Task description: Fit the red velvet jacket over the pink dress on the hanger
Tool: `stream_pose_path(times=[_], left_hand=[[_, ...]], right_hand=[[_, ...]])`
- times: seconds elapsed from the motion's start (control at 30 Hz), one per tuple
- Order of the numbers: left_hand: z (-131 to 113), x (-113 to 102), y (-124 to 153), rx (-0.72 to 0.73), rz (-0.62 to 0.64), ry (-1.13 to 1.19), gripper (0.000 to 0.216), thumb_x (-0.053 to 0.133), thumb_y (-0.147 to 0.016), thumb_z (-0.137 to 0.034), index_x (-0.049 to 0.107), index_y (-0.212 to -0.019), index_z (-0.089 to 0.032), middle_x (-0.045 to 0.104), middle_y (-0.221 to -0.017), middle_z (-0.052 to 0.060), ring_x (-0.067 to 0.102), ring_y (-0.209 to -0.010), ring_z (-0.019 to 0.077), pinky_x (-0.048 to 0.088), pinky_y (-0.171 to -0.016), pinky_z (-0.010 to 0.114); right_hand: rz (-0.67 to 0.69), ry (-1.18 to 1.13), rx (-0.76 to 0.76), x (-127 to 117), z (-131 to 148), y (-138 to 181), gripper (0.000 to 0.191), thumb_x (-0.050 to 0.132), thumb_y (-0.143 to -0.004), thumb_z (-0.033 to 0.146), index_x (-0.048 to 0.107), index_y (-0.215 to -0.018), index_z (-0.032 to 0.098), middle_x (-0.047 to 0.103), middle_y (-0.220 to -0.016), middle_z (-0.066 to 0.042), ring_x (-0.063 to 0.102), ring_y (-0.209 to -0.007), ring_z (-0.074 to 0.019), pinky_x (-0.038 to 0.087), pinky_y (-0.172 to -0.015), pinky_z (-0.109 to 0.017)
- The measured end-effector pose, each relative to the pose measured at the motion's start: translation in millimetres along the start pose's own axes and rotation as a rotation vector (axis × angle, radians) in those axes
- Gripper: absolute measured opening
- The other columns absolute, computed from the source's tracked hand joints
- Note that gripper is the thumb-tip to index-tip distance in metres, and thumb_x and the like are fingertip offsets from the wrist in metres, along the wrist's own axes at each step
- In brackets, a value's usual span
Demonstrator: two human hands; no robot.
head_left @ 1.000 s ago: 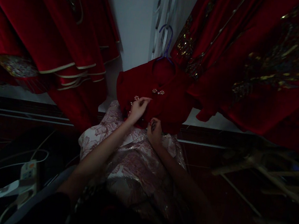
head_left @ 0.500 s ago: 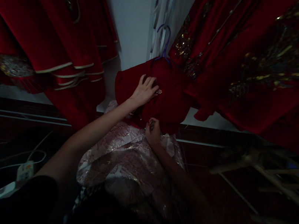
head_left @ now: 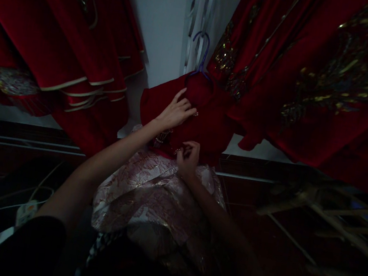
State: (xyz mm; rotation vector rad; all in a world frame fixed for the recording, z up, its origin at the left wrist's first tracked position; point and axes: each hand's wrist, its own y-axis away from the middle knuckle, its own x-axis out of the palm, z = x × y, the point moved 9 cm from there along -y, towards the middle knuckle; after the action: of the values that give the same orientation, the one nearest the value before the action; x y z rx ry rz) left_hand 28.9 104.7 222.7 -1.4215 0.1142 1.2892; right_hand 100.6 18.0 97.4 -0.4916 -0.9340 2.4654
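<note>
A short red garment (head_left: 215, 129) hangs in front of me on a purple hanger (head_left: 203, 58). My left hand (head_left: 175, 113) lies over its upper part, one finger stretched away, the other fingertips closed on the cloth beside a small beaded ornament (head_left: 196, 113). Lower down, near the hem, my right hand (head_left: 190, 157) has its fingers curled toward the thumb. By that thumb are small pale beads (head_left: 177, 151); whatever the fingers hold is too small and dark to make out. A beaded tassel (head_left: 161, 138) shows below my left wrist.
Pink-and-silver patterned fabric (head_left: 128, 185) spreads over my lap, under the garment. Red clothes with pale edging (head_left: 77, 62) hang at left, and sequined red clothes (head_left: 313, 106) at right. A white power strip (head_left: 27, 211) with cable lies lower left; wooden bars (head_left: 331, 215) stand right.
My right hand's fingers have lifted and curled away from the beads near the hem. My left hand has shifted slightly left, with its outer finger stretched farther out.
</note>
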Motion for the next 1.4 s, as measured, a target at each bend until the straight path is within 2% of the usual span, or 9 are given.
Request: stream_pose_path(times=[0.13, 0.2, 0.3, 0.47, 0.67, 0.9, 1.1, 1.23, 1.4], left_hand=[[1.9, -5.8, 6.8, -0.103, -0.039, 0.019, 0.028, 0.035, -0.095, -0.028, 0.060, -0.104, -0.020, 0.065, -0.089, 0.004, 0.056, -0.101, 0.0182, 0.016, -0.119, 0.052], [8.4, -11.3, 12.7, -0.237, -0.091, -0.003, 0.030, 0.038, -0.094, -0.028, 0.057, -0.114, -0.018, 0.065, -0.104, 0.009, 0.054, -0.112, 0.0230, 0.014, -0.119, 0.055], [23.0, -21.5, 25.8, -0.456, -0.187, -0.031, 0.041, 0.044, -0.090, -0.027, 0.046, -0.131, -0.019, 0.051, -0.134, 0.015, 0.042, -0.131, 0.0291, 0.005, -0.119, 0.058], [58.7, -34.4, 53.2, -0.686, -0.267, 0.047, 0.061, 0.054, -0.083, -0.024, 0.034, -0.140, -0.017, 0.030, -0.151, 0.017, 0.021, -0.144, 0.0337, 0.004, -0.118, 0.060], [119.4, -37.8, 82.1, -0.788, -0.324, 0.101, 0.070, 0.060, -0.076, -0.020, 0.034, -0.140, -0.015, 0.029, -0.148, 0.019, 0.027, -0.141, 0.0341, 0.024, -0.116, 0.051], [162.5, -46.3, 83.3, -0.852, -0.275, 0.032, 0.065, 0.055, -0.075, -0.017, 0.038, -0.137, -0.024, 0.045, -0.138, 0.012, 0.052, -0.122, 0.0310, 0.048, -0.098, 0.047], [187.5, -36.1, 91.3, -0.989, -0.145, 0.109, 0.042, 0.048, -0.079, -0.022, 0.058, -0.119, -0.028, 0.067, -0.107, 0.008, 0.060, -0.109, 0.0281, 0.047, -0.094, 0.045], [198.9, -33.0, 91.3, -1.017, -0.099, 0.166, 0.040, 0.049, -0.077, -0.024, 0.062, -0.115, -0.025, 0.069, -0.101, 0.007, 0.061, -0.104, 0.0255, 0.047, -0.090, 0.038], [196.8, -38.7, 88.7, -0.989, -0.011, 0.191, 0.040, 0.047, -0.078, -0.026, 0.062, -0.115, -0.022, 0.069, -0.100, 0.006, 0.060, -0.100, 0.0225, 0.046, -0.088, 0.033]], right_hand=[[-0.115, -0.104, -0.083, -3.1, 36.9, -59.7, 0.025, 0.044, -0.089, 0.026, 0.049, -0.113, 0.021, 0.053, -0.119, -0.011, 0.051, -0.116, -0.0189, 0.046, -0.100, -0.039], [-0.010, -0.144, -0.037, 15.5, 42.3, -93.7, 0.036, 0.035, -0.095, 0.035, 0.043, -0.127, 0.022, 0.049, -0.133, -0.012, 0.047, -0.126, -0.0173, 0.040, -0.109, -0.040], [0.194, -0.102, 0.161, 46.9, 31.4, -129.6, 0.060, 0.027, -0.095, 0.051, 0.031, -0.142, 0.013, 0.036, -0.149, -0.016, 0.032, -0.141, -0.0210, 0.028, -0.117, -0.043], [0.122, 0.230, 0.397, 26.8, -0.4, -156.4, 0.090, 0.026, -0.091, 0.062, 0.011, -0.147, -0.008, 0.013, -0.155, -0.030, 0.006, -0.148, -0.0327, 0.010, -0.119, -0.052], [0.168, 0.392, 0.422, 1.4, -27.2, -173.6, 0.083, 0.032, -0.092, 0.053, 0.018, -0.144, -0.010, 0.023, -0.150, -0.033, 0.019, -0.145, -0.0350, 0.017, -0.116, -0.052], [0.016, 0.656, 0.199, -32.9, -23.5, -209.8, 0.059, 0.029, -0.094, 0.035, 0.032, -0.137, -0.005, 0.035, -0.143, -0.032, 0.029, -0.139, -0.0363, 0.018, -0.113, -0.057], [0.006, 0.816, 0.104, -41.4, -26.2, -236.9, 0.047, 0.030, -0.089, 0.016, 0.042, -0.131, -0.003, 0.040, -0.139, -0.032, 0.033, -0.137, -0.0350, 0.018, -0.110, -0.062], [0.126, 0.955, 0.143, -37.6, -40.6, -245.1, 0.048, 0.030, -0.087, 0.010, 0.049, -0.127, -0.008, 0.036, -0.145, -0.031, 0.027, -0.141, -0.0337, 0.012, -0.115, -0.058], [0.168, 1.005, 0.125, -38.7, -41.0, -250.1, 0.049, 0.034, -0.087, 0.012, 0.047, -0.131, -0.005, 0.041, -0.142, -0.029, 0.031, -0.139, -0.0340, 0.018, -0.112, -0.059]])
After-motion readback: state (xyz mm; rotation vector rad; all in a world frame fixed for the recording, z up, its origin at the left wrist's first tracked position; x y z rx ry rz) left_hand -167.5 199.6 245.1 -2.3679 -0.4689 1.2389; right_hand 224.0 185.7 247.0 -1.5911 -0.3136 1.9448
